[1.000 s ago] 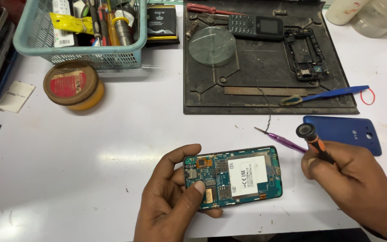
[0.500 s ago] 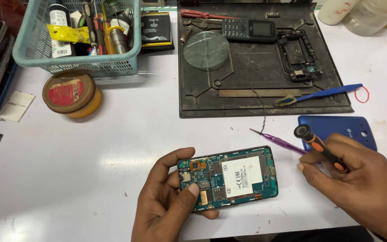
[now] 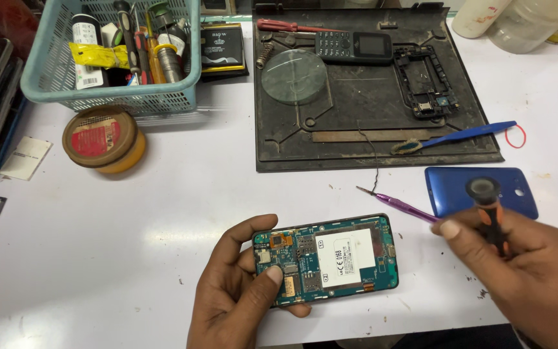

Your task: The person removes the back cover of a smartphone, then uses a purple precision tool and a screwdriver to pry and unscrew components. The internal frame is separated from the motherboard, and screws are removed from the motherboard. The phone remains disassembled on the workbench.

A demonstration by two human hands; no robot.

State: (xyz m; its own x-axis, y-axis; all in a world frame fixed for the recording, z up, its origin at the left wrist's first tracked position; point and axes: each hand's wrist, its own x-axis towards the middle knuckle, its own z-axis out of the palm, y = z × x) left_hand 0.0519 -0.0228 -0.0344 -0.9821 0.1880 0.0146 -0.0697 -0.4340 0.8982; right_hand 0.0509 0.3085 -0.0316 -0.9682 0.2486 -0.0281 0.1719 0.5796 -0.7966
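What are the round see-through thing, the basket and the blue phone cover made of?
The round disc looks like glass: clear and slightly greenish, with the dark mat showing through it. The basket looks like plastic: pale teal, moulded into an open grid. The blue cover looks like smooth plastic with a slight sheen, though it could be painted metal. It lies just behind the right hand.

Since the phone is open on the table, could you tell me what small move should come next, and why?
Probably bring the purple tool in the right hand to the exposed board: its tip points away, while the left hand steadies the phone.
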